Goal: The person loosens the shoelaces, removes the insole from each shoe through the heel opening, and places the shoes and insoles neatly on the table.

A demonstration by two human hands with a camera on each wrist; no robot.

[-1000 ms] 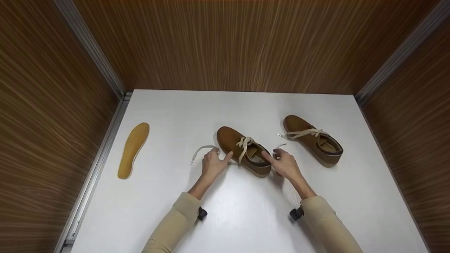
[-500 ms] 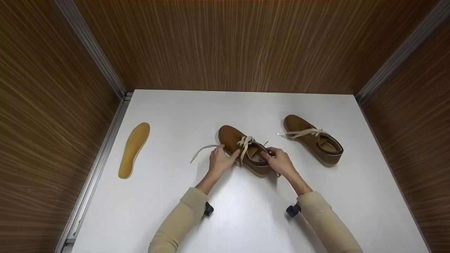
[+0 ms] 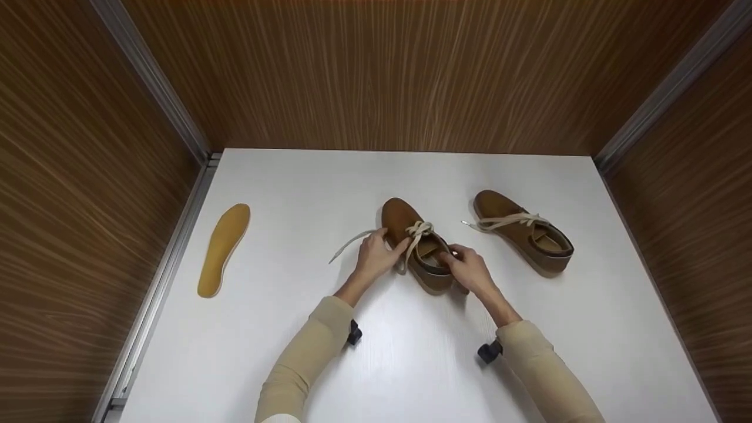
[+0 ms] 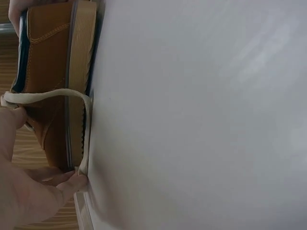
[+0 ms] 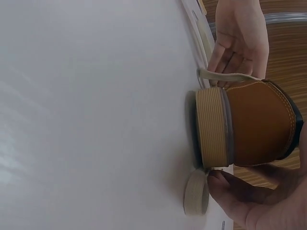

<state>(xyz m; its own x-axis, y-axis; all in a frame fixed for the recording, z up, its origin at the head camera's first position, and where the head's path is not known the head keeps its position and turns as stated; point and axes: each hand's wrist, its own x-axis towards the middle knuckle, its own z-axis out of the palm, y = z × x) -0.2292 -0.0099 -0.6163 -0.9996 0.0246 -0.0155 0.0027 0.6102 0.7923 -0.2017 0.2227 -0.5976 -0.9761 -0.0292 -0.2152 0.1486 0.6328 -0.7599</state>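
Observation:
A brown leather shoe [image 3: 398, 215] with pale laces stands sole down on the white table, its heel toward me. My left hand [image 3: 376, 257] holds it at the forefoot, thumb on the upper by the lacing, fingertips beside the front of the sole. One lace end [image 3: 345, 243] trails out left from these fingers. In the left wrist view, a slack length of lace [image 4: 57, 93] drops across the shoe's side. My right hand [image 3: 470, 271] grips the collar near the heel, thumb at the opening and fingers outside. Beside them in the right wrist view lies a lace loop [image 5: 195, 195].
To the right rests a matching brown shoe [image 3: 499, 212], its laces drawn toward its left side. A tan insole [image 3: 223, 251] lies far left on the table [image 3: 282, 176]. Wood-grain panels [image 3: 376, 76] enclose the back and both sides.
The shoe has shifted right and away from me and turned slightly, its toe moving most. My left hand moved along with it. My right hand came in closer to the collar.

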